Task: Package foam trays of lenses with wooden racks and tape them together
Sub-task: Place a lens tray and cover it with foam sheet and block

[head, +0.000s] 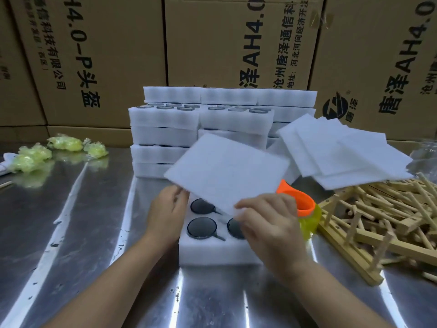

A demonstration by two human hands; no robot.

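- The left hand (165, 214) and right hand (267, 221) each pinched the near edge of a foam sheet (227, 171), tilted above the foam tray (208, 253) on the bench (71, 233).
- The sheet looked light and floppy, so a two-edge hold suited it.
- The lenses (201, 227) seemed fragile; best to lift the tray by its sides.

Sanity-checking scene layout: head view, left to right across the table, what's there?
From the left: yellow-green plastic wads → left hand → lens tray → right hand → orange tape dispenser → wooden racks. Skipped: the foam sheet both hands hold; it overlaps the tray.
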